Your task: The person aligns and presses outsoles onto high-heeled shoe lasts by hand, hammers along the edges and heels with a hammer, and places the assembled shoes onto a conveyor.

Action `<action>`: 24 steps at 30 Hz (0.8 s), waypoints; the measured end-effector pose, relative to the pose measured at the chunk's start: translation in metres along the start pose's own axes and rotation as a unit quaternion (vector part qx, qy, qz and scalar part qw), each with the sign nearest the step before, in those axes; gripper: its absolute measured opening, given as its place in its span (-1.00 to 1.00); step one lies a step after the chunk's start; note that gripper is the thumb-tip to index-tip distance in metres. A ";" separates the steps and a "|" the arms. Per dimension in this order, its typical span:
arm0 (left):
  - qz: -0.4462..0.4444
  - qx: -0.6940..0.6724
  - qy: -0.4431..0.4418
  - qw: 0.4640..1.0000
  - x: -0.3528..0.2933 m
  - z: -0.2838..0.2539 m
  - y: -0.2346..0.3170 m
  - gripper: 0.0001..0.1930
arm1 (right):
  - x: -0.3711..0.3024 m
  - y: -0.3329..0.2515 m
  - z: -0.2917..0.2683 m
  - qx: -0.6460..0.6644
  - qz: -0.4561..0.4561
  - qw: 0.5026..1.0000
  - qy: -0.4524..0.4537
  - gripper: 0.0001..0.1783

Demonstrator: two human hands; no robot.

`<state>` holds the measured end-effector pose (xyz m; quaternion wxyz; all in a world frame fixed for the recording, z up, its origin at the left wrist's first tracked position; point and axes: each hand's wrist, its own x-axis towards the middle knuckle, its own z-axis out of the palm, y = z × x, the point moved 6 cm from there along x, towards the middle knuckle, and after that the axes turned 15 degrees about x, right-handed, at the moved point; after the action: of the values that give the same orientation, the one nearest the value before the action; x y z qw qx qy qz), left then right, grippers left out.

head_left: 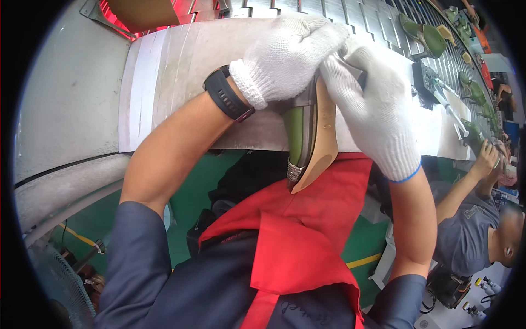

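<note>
A green high-heeled shoe (pixel 296 131) with a tan sole and a sparkling band near its tip lies tilted between my hands, the tip toward me. My left hand (pixel 293 55), in a white knit glove, is closed round the far end of the shoe. Coming in from the right, my white-gloved right hand (pixel 372 98) has its thumb and fingers pressed together at that same far end. The gloves hide that end of the shoe and whatever the fingertips touch.
Beyond the pale worktable (pixel 181 82) runs a slatted metal conveyor (pixel 339 12). Another green heeled shoe (pixel 430 38) stands on it at right. A dark box (pixel 426 79) sits beside my right hand. A co-worker in a grey shirt (pixel 466 236) handles green shoes at far right.
</note>
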<state>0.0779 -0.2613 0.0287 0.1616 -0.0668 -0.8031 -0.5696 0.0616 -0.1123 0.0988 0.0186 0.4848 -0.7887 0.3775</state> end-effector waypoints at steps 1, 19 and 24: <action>0.089 0.100 0.031 0.991 -0.001 -0.003 0.007 -0.69 | -0.004 0.004 -0.002 0.020 -0.007 1.000 -0.005 -0.69; 0.237 0.324 0.079 0.912 -0.007 -0.002 0.018 -0.68 | -0.031 0.025 0.022 0.306 0.292 0.905 -0.037 -0.41; 0.169 0.165 0.056 0.970 0.000 -0.002 0.007 -0.71 | -0.016 0.026 0.022 0.219 0.256 0.941 -0.021 -0.44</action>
<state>0.0807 -0.2612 0.0354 0.3087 -0.1418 -0.8529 -0.3964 0.0572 -0.1077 0.0620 -0.2022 0.2660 -0.7844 0.5225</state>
